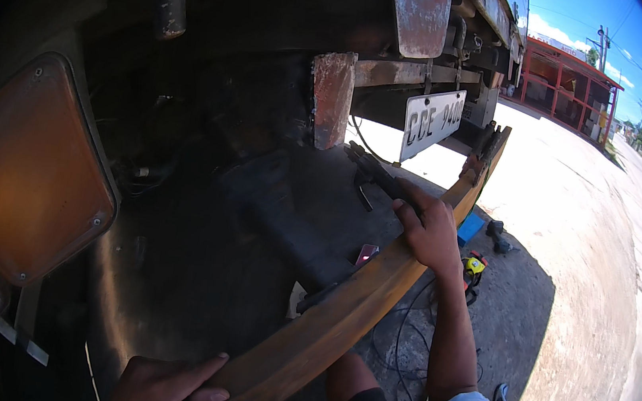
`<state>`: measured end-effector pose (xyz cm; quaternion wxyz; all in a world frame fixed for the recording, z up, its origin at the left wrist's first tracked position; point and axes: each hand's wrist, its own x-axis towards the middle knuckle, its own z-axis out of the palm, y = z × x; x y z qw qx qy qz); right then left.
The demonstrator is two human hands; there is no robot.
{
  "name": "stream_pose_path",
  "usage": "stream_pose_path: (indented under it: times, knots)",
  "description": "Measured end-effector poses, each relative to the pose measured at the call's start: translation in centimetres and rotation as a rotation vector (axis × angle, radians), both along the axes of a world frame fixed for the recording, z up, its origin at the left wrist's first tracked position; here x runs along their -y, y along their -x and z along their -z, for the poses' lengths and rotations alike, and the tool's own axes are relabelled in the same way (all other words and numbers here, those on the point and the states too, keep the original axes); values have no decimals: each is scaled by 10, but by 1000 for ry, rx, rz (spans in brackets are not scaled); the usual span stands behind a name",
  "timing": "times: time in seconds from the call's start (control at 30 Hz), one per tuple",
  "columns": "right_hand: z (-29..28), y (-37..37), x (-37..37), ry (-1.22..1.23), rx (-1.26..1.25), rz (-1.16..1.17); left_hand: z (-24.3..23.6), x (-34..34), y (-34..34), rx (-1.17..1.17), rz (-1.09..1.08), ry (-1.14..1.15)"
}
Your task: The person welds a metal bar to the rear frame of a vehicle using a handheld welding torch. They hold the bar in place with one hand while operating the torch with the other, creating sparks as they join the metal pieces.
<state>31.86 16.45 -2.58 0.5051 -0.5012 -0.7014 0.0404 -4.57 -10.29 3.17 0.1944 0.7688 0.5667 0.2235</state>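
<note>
A long rusty brown metal bar (327,313), like a bumper, runs diagonally from my lower left toward the vehicle's rear, with dark metal fittings at its far end. My left hand (174,387) grips its near end. My right hand (426,229) is closed on a black metal bracket (373,171) beside the bar's middle; whether the bracket is fixed to the bar is unclear. Just beyond hangs a white licence plate (432,124) under rusty metal plates (330,97). A large amber panel (36,173) with screws is at my left.
The dark vehicle underside fills the upper left. On the shaded ground lie a blue case (470,228), a black tool (498,234), a yellow-and-black tool (474,269), a phone-like object (366,254) and cables. Sunlit pavement and road lead to a red-framed building (567,90). My leg shows below.
</note>
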Motion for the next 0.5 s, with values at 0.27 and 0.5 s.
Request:
stream_pose_path:
  times: [0.27, 0.5]
  knots:
    - [1, 0, -2, -43, 24, -17, 13, -4, 9, 111, -4, 25]
    - [2, 1, -3, -4, 35, 17, 14, -11, 11, -21, 134, -145]
